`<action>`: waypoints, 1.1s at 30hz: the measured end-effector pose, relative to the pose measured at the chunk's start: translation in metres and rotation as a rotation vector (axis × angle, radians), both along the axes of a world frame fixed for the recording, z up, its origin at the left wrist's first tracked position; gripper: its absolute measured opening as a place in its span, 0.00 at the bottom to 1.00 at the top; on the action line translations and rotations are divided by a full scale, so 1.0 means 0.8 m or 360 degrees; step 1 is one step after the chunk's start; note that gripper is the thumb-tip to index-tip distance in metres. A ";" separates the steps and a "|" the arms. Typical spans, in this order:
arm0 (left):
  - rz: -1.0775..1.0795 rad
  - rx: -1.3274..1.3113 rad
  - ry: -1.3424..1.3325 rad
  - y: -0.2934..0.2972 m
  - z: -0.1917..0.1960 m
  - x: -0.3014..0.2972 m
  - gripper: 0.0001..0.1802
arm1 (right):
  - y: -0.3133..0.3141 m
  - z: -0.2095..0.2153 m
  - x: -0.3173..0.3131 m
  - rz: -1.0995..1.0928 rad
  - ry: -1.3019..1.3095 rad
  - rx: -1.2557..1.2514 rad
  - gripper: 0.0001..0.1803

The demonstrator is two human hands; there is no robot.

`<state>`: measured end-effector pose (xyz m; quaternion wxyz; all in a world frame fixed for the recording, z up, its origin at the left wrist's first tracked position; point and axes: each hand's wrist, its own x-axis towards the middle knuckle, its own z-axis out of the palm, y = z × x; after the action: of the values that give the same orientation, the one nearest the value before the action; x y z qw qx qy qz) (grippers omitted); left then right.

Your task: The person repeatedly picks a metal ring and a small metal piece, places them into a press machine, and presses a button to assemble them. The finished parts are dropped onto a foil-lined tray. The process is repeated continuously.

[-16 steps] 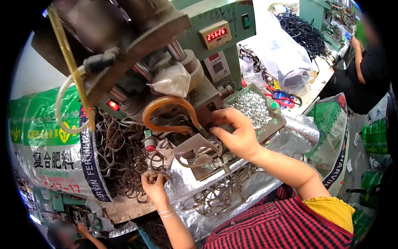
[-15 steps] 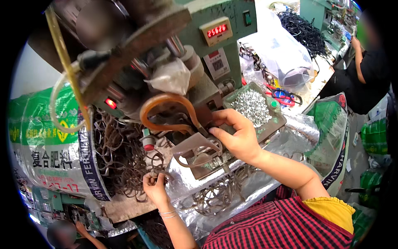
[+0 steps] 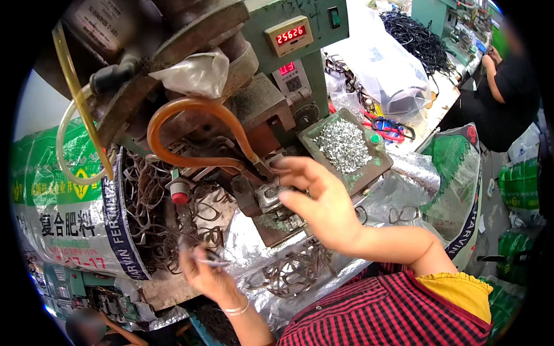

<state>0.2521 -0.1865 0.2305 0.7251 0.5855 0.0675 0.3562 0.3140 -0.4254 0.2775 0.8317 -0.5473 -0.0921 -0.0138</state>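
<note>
a person's two bare hands work at a green metal press [image 3: 324,33]. the left hand [image 3: 214,281], blurred, is low and left; its grip looks pinched together on a thin, dark, blurred piece [image 3: 218,263], probably an eyeglass frame, held out beyond the fingertips, perhaps so most of it stays uncovered. the right hand [image 3: 328,212] reaches in from the right, palm turned down, its thumb and fingers apart around the near side of a small, worn, grey metal fixture [image 3: 267,196]; whether they touch it cannot be told. that spread likely lets the fingers get at the fixture from both sides. a translucent orange plastic tube [image 3: 190,105] loops above, its end aimed down beside the fixture, probably to bring air right there. left of it, a red push button [image 3: 180,198] stands near a large tangle of brown plastic eyeglass frames [image 3: 151,196], seemingly placed within the left hand's easy reach. a smaller heap of similar frames [image 3: 297,270] lies in front of the press on crinkled silver foil [image 3: 245,251], which may shield the tan bench [image 3: 173,288]. behind the right hand, a flat green-grey tray [image 3: 368,177] carries loose silver chips [image 3: 344,147], perhaps set aside there to leave the fixture free.
</note>
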 end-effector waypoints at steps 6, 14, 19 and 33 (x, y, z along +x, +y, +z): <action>0.0315 0.1739 -0.0695 -0.058 0.026 0.034 0.12 | -0.080 -0.055 0.040 -0.0703 -0.0643 -0.1715 0.19; 0.0030 0.2056 -0.0844 -0.096 0.023 0.064 0.17 | -0.133 -0.128 0.068 -0.1248 -0.0761 -0.2093 0.09; -0.0095 0.2016 -0.0891 -0.089 0.021 0.069 0.15 | -0.132 -0.105 0.091 -0.1234 -0.0631 -0.1776 0.06; 0.0768 0.1752 -0.0294 -0.036 0.004 0.035 0.13 | -0.138 -0.132 0.061 -0.1058 -0.0405 -0.1360 0.08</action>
<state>0.2804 -0.2156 0.2340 0.2175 0.8093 -0.0589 0.5424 0.3627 -0.5360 0.1716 0.4691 -0.8295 -0.0116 -0.3029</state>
